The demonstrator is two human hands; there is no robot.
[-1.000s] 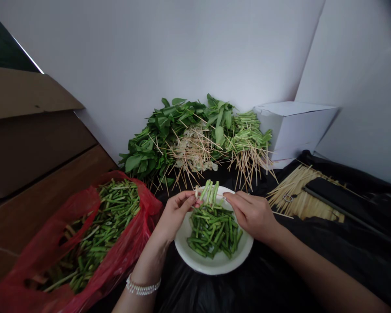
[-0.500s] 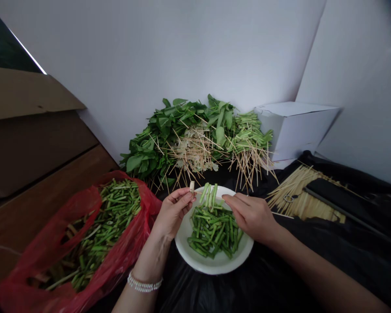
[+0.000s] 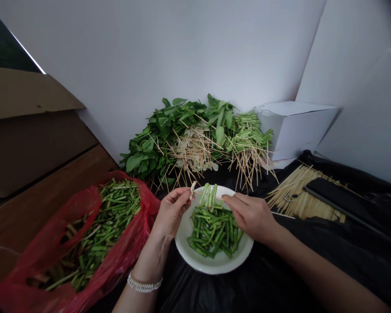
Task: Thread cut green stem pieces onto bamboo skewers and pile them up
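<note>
Pale stem piece (image 3: 192, 190), pinched by the left hand (image 3: 171, 211), has tipped from upright toward the skewer (image 3: 197, 192) tip; the right hand (image 3: 252, 214) grips that skewer.

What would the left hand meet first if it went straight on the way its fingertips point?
Probably the green stems threaded on the skewer that the right hand holds, just past the pale piece in the left hand; depth is unclear.

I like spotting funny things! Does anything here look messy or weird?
Nothing is spilled or broken. The pale piece in the left hand is whitish, unlike the green stems on the plate and on the skewer in the right hand. The sticks in the back pile poke out every way.
</note>
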